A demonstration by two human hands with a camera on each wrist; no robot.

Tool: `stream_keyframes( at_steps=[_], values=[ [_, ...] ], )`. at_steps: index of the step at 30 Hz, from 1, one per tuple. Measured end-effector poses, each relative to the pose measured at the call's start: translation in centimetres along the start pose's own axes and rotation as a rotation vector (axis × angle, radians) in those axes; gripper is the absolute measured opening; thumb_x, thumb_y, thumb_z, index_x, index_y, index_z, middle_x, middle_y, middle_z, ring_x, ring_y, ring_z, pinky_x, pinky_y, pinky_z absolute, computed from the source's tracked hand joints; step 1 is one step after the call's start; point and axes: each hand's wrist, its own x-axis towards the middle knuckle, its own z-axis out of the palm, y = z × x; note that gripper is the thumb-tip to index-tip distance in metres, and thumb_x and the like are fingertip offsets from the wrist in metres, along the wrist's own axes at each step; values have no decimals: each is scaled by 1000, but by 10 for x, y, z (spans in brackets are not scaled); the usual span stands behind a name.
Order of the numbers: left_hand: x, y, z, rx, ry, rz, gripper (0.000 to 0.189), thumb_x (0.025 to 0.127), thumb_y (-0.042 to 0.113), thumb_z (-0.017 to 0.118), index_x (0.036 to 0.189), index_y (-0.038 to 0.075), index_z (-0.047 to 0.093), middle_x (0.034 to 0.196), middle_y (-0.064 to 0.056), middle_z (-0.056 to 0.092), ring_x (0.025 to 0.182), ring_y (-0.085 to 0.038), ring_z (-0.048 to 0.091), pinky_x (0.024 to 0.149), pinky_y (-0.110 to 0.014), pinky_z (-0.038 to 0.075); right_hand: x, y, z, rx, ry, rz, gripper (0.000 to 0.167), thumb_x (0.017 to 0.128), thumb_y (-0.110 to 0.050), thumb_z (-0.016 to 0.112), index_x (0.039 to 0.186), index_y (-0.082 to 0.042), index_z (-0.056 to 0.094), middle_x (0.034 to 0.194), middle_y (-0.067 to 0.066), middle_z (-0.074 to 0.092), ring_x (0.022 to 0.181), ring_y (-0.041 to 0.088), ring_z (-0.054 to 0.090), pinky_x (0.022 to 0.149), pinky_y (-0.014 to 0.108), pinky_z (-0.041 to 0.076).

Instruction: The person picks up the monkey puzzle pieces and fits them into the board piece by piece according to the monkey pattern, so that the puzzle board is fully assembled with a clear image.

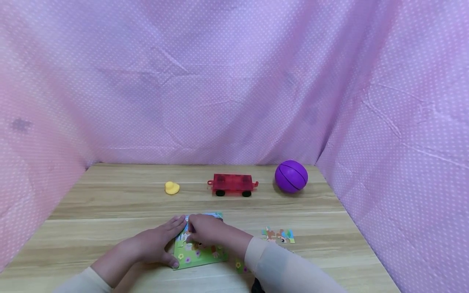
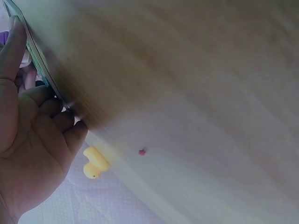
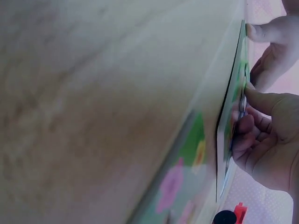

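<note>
In the head view, a picture puzzle board (image 1: 203, 260) with a green, flowered lower part lies on the wooden table. My left hand (image 1: 157, 242) rests along its left side, thumb at the lower corner and fingers spread toward the upper edge. The left wrist view shows that hand (image 2: 37, 126) against the board's rim. Over the middle of the board is my right hand (image 1: 207, 230) with bent fingers. Seen from the right wrist, the right hand (image 3: 275, 135) pinches a small puzzle piece (image 3: 243, 103) at the board's surface; the piece is mostly hidden.
Loose puzzle pieces (image 1: 282, 235) lie right of the board, and another green flowered part (image 1: 239, 266) is partly under the right forearm. Farther back stand a yellow toy duck (image 1: 172, 188), a red toy wagon (image 1: 232, 184) and a purple ball (image 1: 291, 176). Pink dotted cloth (image 1: 220, 101) surrounds the table.
</note>
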Motion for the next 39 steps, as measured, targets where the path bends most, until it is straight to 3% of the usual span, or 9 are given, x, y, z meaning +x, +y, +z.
stream_keyframes(
  at_steps=[8, 17, 21, 24, 26, 39],
  values=[
    [0, 0, -1, -20, -13, -6, 112, 71, 66, 74, 157, 15, 24, 165, -2, 15, 151, -32, 14, 113, -58, 30, 0, 2, -4, 20, -16, 16, 28, 85, -39, 76, 92, -22, 55, 78, -12, 55, 69, 5, 52, 63, 18, 44],
    [0, 2, -1, -59, -13, -32, 112, 72, 64, 75, 158, 19, 20, 166, -4, 12, 151, -32, 13, 113, -60, 29, 4, -1, -8, -75, -56, 170, 41, 80, -54, 75, 96, -23, 55, 76, -9, 58, 68, 10, 55, 65, 24, 46],
    [0, 4, -1, -85, -6, -12, 90, 72, 60, 78, 143, 17, 42, 165, -11, 13, 150, -38, 15, 110, -62, 32, 6, 0, -10, -52, -79, 213, 43, 77, -55, 77, 97, -22, 58, 78, -8, 59, 71, 11, 55, 67, 25, 46],
    [-1, 5, -2, -80, -1, 6, 66, 72, 58, 78, 120, 23, 50, 164, -14, 15, 149, -41, 15, 108, -63, 35, 7, 1, -10, -48, -84, 211, 42, 77, -55, 77, 98, -22, 59, 79, -8, 59, 73, 11, 55, 68, 25, 47],
    [-1, 6, -2, -74, 2, 15, 59, 72, 59, 78, 112, 25, 50, 164, -14, 16, 149, -42, 15, 107, -62, 36, 7, 1, -10, -55, -85, 197, 42, 78, -55, 77, 97, -22, 59, 79, -8, 59, 73, 11, 55, 68, 25, 46],
    [2, 3, -1, -77, -20, 4, 56, 71, 60, 78, 107, 27, 51, 164, -11, 17, 150, -40, 12, 108, -62, 34, 5, 10, -15, -47, -104, 85, 27, 89, -42, 70, 82, -21, 56, 73, -7, 57, 65, 9, 52, 59, 24, 43]
  ],
)
